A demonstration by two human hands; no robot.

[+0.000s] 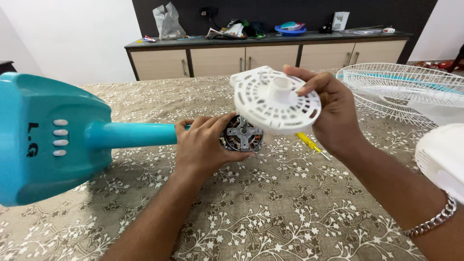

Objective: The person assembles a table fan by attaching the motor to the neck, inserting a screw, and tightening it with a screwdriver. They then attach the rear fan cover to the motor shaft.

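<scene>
A teal fan stand lies on its side on the table, its wide base (43,140) at the left with white buttons and its pole (140,134) pointing right. My left hand (203,145) grips the bare metal motor (243,135) at the pole's end. My right hand (328,113) holds a round white slotted plastic motor cover (273,101) just above and to the right of the motor, tilted toward me. A yellow-handled screwdriver (309,143) lies on the cloth under the cover.
A brown floral tablecloth (270,208) covers the table. A white wire fan guard (401,89) lies at the right with a teal blade under it. Another white plastic part (442,157) sits at the right edge. A cluttered sideboard (261,53) stands behind.
</scene>
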